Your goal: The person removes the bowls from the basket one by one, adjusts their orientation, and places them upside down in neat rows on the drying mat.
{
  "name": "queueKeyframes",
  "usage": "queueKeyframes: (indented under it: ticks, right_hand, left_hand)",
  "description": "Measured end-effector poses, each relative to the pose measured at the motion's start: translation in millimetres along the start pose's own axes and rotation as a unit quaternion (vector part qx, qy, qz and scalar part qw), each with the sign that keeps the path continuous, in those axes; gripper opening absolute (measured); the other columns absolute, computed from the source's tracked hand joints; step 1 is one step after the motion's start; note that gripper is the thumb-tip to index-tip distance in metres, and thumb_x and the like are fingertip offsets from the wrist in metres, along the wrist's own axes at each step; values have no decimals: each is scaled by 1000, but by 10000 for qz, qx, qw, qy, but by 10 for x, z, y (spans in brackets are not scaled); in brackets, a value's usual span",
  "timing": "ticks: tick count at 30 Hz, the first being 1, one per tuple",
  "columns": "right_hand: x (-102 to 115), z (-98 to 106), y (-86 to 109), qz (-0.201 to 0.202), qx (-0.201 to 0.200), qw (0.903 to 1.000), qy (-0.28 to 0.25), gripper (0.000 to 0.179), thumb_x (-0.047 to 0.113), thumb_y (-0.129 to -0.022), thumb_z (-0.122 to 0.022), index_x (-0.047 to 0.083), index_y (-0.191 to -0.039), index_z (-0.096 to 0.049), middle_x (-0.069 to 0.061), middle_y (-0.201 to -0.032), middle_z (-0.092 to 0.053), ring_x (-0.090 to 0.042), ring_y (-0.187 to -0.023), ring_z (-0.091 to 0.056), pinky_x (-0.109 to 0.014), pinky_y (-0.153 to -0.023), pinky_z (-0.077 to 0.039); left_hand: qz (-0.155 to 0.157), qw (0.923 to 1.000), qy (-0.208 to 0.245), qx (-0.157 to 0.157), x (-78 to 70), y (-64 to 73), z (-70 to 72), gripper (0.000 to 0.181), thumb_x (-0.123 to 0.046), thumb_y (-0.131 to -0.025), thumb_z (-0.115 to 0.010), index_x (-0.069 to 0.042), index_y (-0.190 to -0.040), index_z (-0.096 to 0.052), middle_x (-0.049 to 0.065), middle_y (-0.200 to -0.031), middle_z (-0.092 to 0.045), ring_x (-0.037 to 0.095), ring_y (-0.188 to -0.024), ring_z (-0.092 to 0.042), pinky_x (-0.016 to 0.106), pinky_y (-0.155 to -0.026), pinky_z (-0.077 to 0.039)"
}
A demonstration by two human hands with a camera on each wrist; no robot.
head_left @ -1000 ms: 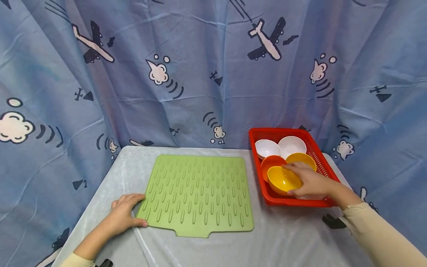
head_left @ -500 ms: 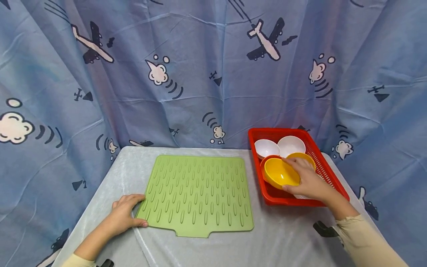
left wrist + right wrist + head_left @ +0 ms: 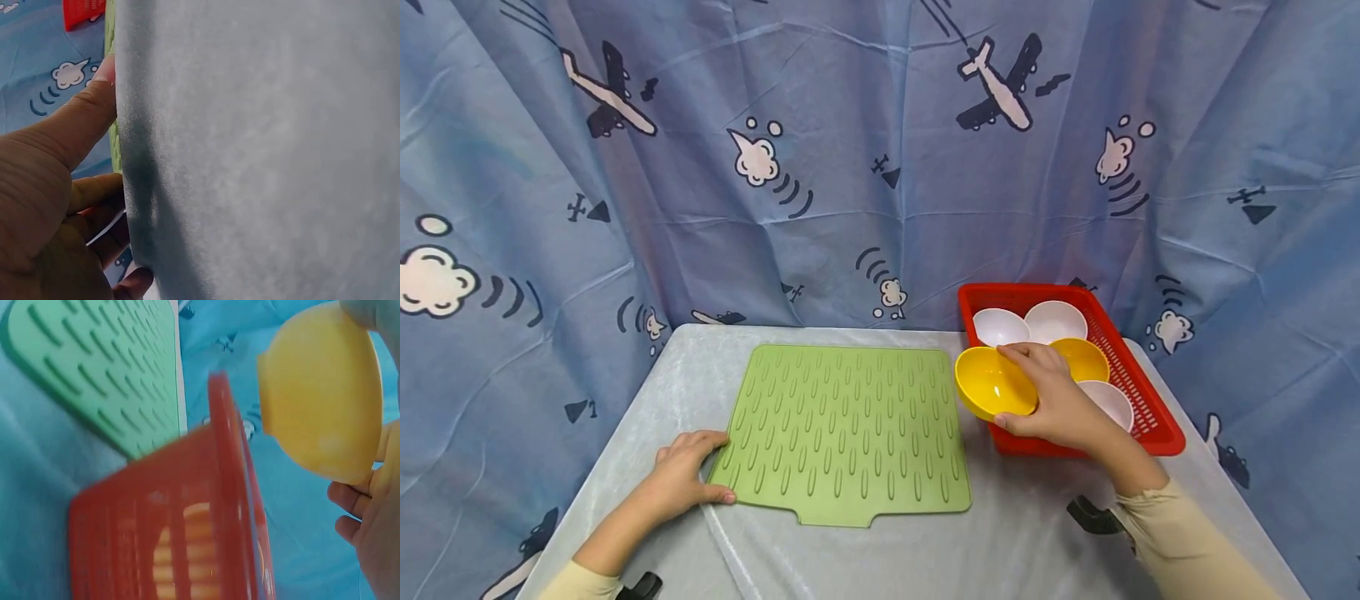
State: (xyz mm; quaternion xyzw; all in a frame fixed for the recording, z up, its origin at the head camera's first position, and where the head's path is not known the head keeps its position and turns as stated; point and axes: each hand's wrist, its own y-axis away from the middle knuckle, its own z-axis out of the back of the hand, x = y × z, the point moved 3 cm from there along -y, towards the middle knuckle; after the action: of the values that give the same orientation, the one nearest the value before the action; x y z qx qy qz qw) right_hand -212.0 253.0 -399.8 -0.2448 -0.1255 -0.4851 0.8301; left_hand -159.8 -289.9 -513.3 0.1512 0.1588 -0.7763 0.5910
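My right hand (image 3: 1054,400) pinches a yellow bowl (image 3: 992,385) by its rim, thumb on the near side and fingers on the far side. The bowl hangs tilted over the left edge of a red basket (image 3: 1150,404), close to the right side of a green ribbed mat (image 3: 850,425). In the right wrist view the bowl (image 3: 325,394) shows its outer side and foot, above the basket's rim (image 3: 228,456). At the mat's left edge my left hand (image 3: 677,475) rests with thumb and fingertips touching it; the left wrist view shows the thumb (image 3: 87,112) along that edge.
Inside the basket are two white bowls (image 3: 1056,321) at the back, another yellow bowl (image 3: 1084,360), and a white bowl (image 3: 1107,402) nearer the front. An orange shape (image 3: 200,550) shows through its slots. A grey cloth (image 3: 760,558) covers the table; a blue airplane-print curtain (image 3: 850,167) hangs behind.
My right hand has lifted the yellow bowl and moved it left, from inside the basket to over its left rim. The white bowl beneath is now uncovered. My left hand stays at the mat.
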Motion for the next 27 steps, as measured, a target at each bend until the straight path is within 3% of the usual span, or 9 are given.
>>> queueKeyframes:
  ticks: [8,17,27]
  right_hand:
    - [340,-211,-133,390,111,9991,-105,94,40,-68,-87,8,-149,-50,-9,-140,-49,-32,-131,-37,-57,-104,-33]
    - [573,-507,-233,708,81,9974,-73,96,48,-66,-85,8,-147,-52,-9,-137,-51,-30,-131,-40,-56,-106,-36]
    - [727,-850,-178,951,103,9953,143,100,54,-64,-85,6,-145,-54,-7,-136,-52,-28,-130,-42,-55,-108,-36]
  left_hand:
    - [76,10000,30,32,-23,6,18,94,-51,-62,-93,-3,-136,-62,13,-136,-63,35,-122,-53,48,-85,-36]
    - [129,9998,118,67,-35,19,36,96,-52,-63,-93,-3,-139,-60,13,-138,-61,37,-126,-52,48,-85,-35]
    - [131,9998,0,157,-151,13,110,93,-51,-68,-91,-1,-140,-59,16,-141,-59,40,-129,-51,53,-87,-36]
